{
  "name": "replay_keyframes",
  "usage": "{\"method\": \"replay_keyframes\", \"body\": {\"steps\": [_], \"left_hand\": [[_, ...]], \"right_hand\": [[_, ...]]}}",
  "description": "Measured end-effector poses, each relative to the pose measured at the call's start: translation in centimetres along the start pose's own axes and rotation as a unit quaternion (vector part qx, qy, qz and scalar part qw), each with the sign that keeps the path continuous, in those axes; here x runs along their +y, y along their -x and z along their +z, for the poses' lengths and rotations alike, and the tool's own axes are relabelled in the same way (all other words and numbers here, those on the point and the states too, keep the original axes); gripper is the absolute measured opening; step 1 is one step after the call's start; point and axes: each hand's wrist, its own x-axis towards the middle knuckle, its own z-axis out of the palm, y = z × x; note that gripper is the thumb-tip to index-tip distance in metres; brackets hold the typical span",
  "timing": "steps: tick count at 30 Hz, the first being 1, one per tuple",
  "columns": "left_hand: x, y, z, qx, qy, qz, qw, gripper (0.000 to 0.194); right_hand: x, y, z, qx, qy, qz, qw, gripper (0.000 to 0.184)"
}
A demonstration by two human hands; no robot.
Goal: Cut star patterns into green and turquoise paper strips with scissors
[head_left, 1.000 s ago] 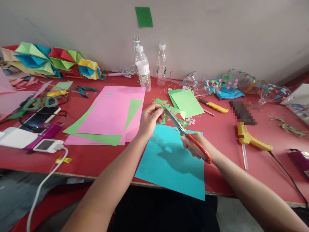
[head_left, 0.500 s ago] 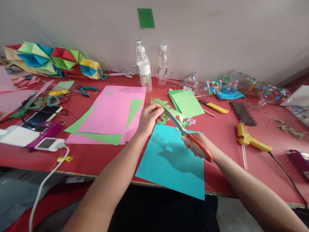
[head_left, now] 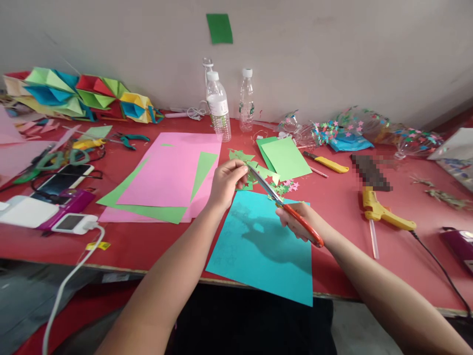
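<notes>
Left hand [head_left: 226, 183]: I'm stretching the arm out from near left, thumb and fingertips pressing together right at the scissor tips; can't tell what they're pinching. Right hand [head_left: 295, 220]: I'm coming in from near right, fingers clamping on the red handles of the scissors [head_left: 284, 205]. Scissors are sitting in the middle of the scene, angling far-left, above the far part of a blue sheet [head_left: 254, 261]. Hand shadow is falling on that sheet.

Bench [head_left: 343, 207] is red, running up to a grey wall [head_left: 332, 59] on the far side. Two capped bottles are standing there, a third bottle behind the left one.

Edges: the blue sheet's near right corner is overhanging the bench's near edge. Pink sheets [head_left: 155, 177] are lying just left of my left forearm; green scraps [head_left: 272, 176] are lying just beyond the blades. Red surface is showing between my right hand and the yellow glue gun [head_left: 388, 217].
</notes>
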Motion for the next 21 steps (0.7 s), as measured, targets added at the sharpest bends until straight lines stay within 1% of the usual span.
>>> {"method": "replay_keyframes", "body": {"steps": [3, 6, 8, 11, 13, 17, 21], "left_hand": [[0.07, 0.08, 0.08, 0.001, -0.008, 0.002, 1.0, 0.014], [0.06, 0.21, 0.22, 0.014, -0.021, 0.01, 1.0, 0.014], [-0.02, 0.28, 0.28, 0.027, -0.045, 0.039, 0.998, 0.015], [-0.19, 0.28, 0.21, 0.053, -0.1, 0.101, 0.988, 0.015], [-0.31, 0.23, 0.13, 0.056, -0.121, 0.12, 0.984, 0.014], [-0.57, 0.15, 0.19, 0.022, -0.106, 0.112, 0.988, 0.015], [-0.74, 0.35, 0.54, 0.016, -0.084, 0.093, 0.992, 0.015]], "right_hand": [[0.0, 0.02, 0.15, -0.003, -0.003, -0.014, 1.0, 0.052], [-0.13, 0.11, 0.27, -0.009, -0.004, -0.028, 1.0, 0.05], [-0.18, 0.17, 0.28, -0.014, -0.011, -0.034, 0.999, 0.049], [-0.15, 0.2, 0.21, -0.019, -0.015, -0.037, 0.999, 0.048], [-0.11, 0.21, 0.16, -0.022, -0.013, -0.037, 0.999, 0.048], [-0.17, 0.31, 0.22, -0.026, -0.019, -0.04, 0.999, 0.046], [-0.35, 0.38, 0.36, -0.035, -0.034, -0.048, 0.998, 0.045]]}}
